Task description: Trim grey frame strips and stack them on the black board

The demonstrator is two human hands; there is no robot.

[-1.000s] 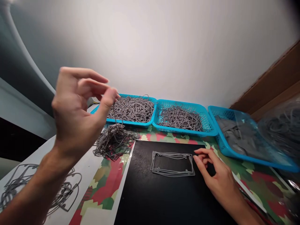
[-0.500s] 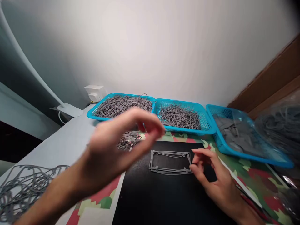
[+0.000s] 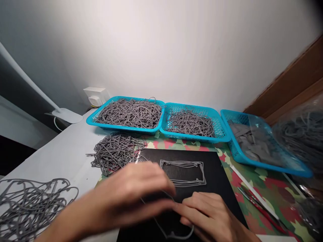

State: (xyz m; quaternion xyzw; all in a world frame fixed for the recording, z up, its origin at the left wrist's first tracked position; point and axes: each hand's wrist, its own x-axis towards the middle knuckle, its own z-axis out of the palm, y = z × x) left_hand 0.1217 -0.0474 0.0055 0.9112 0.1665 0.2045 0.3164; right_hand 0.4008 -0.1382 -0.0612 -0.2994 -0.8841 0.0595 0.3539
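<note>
My left hand [image 3: 136, 191] is smeared by motion over the left of the black board [image 3: 219, 168]. Its fingers bend towards the thumb, and the blur hides whether they grip anything. Beside it, my right hand [image 3: 209, 211] is closed with fingertips pinched on a thin grey rubbery loop [image 3: 176, 237]. The loop sags below both hands, and part of it passes behind the left hand. My fingertips meet or nearly meet. Just beyond them, several thin grey rectangular frames [image 3: 204, 173] lie stacked on the board, their near left corner hidden by my left hand.
Two blue baskets [image 3: 126, 127] [image 3: 194, 136] hold tangled grey strands; a third blue basket [image 3: 272, 163] holds flat grey pieces. A strand pile [image 3: 113, 153] and grey loops [image 3: 32, 205] lie left. At right are red-handled tweezers or scissors [image 3: 264, 211] and a white strip [image 3: 257, 195].
Both hands have come down nearer to me and closer together. My right hand has left the side of the stacked frames, and a grey loop now shows at the hands. The view has shifted slightly.
</note>
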